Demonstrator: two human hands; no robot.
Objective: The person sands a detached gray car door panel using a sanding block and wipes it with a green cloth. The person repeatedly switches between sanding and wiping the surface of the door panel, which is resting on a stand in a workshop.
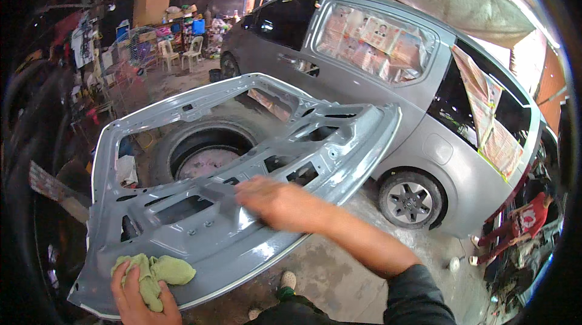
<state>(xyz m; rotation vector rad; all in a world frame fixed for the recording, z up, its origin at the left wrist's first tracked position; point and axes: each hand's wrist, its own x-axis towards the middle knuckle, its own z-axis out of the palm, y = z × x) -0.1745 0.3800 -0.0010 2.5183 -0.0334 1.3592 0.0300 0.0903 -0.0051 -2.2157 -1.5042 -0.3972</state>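
A grey car tailgate [236,231] lies in front of me with its ribbed, holed inner side up. At its near left corner my left hand [139,295] grips a light green cloth [151,273] and presses it on the panel. My right hand [273,202] is closed over the middle of the tailgate, near its cutouts. It is slightly blurred, and whatever may be in its fingers is hidden. Wet-looking shine shows along the panel's near and right edges.
Through the tailgate's window opening a tire [176,143] shows beneath. A grey van [376,101] with masked windows stands close behind on the right. At the far right is a person in red [527,219]. Plastic chairs [193,50] and a fan [130,52] are at the back left.
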